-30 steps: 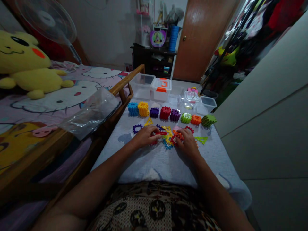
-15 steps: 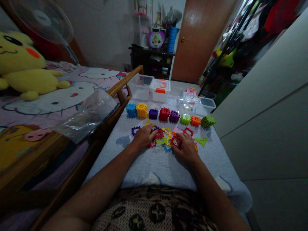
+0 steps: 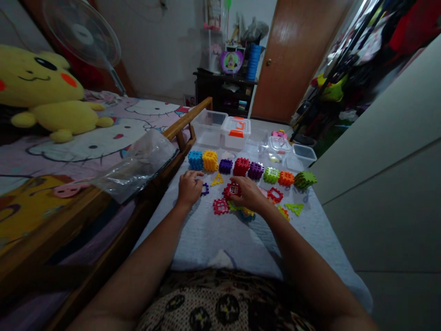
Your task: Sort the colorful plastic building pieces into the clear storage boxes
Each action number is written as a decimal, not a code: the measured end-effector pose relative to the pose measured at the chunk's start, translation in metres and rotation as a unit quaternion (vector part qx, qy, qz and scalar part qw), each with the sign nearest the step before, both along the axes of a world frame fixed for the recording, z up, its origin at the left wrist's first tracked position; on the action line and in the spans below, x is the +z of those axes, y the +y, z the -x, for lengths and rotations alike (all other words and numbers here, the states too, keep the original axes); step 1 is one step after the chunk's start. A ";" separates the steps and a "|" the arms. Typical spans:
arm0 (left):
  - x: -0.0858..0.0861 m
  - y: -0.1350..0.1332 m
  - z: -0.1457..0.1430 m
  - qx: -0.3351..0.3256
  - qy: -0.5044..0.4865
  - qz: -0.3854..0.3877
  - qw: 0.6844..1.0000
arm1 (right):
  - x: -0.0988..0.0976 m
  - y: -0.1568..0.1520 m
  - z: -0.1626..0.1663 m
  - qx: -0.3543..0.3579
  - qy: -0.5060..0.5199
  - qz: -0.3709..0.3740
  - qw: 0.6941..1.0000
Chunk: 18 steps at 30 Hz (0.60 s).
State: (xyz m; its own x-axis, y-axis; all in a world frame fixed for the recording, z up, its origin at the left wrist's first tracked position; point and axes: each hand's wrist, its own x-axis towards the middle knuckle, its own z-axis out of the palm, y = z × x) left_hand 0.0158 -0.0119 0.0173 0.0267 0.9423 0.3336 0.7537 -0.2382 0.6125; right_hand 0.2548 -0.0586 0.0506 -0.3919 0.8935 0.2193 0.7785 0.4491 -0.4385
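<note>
My right hand [image 3: 251,195] has its thumb and fingers on opposite edges of a red square interlocking tile [image 3: 232,190]. Under and around that hand lie green, yellow and blue tiles, partly hidden. A pinkish-red windowed tile [image 3: 221,207] rests on the cloth just nearer to me. Farther left, my left hand [image 3: 189,187] is open, fingers apart, beside a dark purple tile frame [image 3: 205,189] that it partly covers. Between the hands and the stacks lies a yellow triangle tile [image 3: 217,179]. To the right are a red frame tile [image 3: 275,195] and a green triangle [image 3: 294,208].
Tile stacks sorted by colour line the table [image 3: 213,243], from a blue stack [image 3: 195,160] to an olive-green stack [image 3: 305,180]. Clear plastic boxes stand behind, one with an orange-latched lid [image 3: 237,126]. A wooden bed rail [image 3: 186,120] borders the left; a pale cabinet [image 3: 386,184] the right.
My left hand has moved left, off the loose tiles to the purple frame. My right hand has moved left over the pile with the red tile. The view has shifted slightly.
</note>
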 end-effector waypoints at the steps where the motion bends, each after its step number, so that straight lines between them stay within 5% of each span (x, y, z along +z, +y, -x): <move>1: -0.002 0.002 0.001 0.000 -0.005 0.006 1.000 | -0.002 0.003 0.002 0.006 -0.015 0.008 1.000; 18: -0.025 0.014 0.002 -0.035 -0.050 0.022 0.998 | -0.010 0.015 0.006 0.033 -0.129 0.042 0.990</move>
State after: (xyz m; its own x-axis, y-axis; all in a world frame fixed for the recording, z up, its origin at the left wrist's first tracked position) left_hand 0.0141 0.0019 -0.0072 0.0621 0.9531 0.2962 0.6699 -0.2598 0.6955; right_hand 0.2483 -0.0440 0.0404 -0.4834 0.8749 0.0311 0.8394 0.4733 -0.2672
